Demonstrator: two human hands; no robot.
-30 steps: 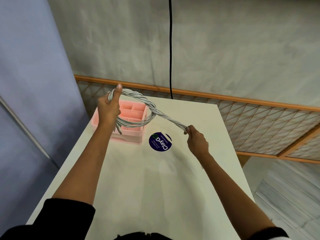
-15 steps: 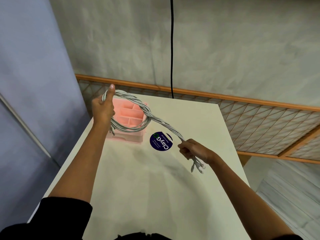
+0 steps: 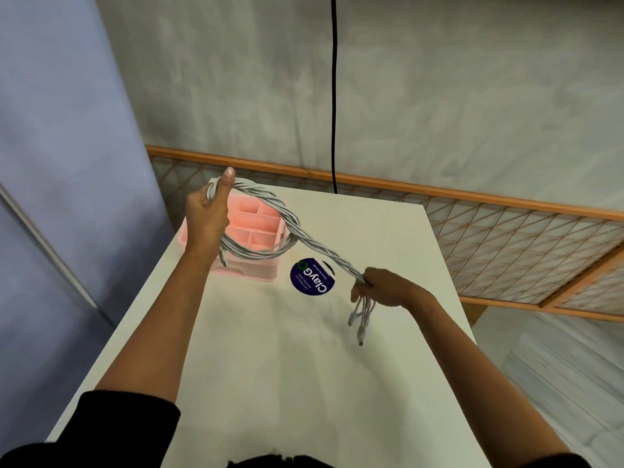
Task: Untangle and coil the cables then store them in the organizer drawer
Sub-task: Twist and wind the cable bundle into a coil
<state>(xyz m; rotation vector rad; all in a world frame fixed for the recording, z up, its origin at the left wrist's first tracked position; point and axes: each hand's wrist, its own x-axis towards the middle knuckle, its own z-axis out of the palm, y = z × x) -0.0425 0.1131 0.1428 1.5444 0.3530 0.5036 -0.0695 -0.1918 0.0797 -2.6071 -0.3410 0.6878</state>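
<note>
Pink plastic organizer (image 3: 251, 231) sits behind a round blue sticker (image 3: 312, 276) on the white table (image 3: 270, 366), half-hidden by twisted grey cables (image 3: 293, 228) looped midair, left hand (image 3: 209, 214) and right hand (image 3: 385, 287) each gripping them.

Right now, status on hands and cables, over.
Left hand grips the cables, looped above the pink organizer. Right hand grips their twisted tail above the plugs. Not yet stored. Nothing seen in the way.

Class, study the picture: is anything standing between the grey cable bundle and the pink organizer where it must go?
Nothing visible does. The left hand holds the cable bundle looped just over the pink organizer; the right hand grips its tail.
</note>
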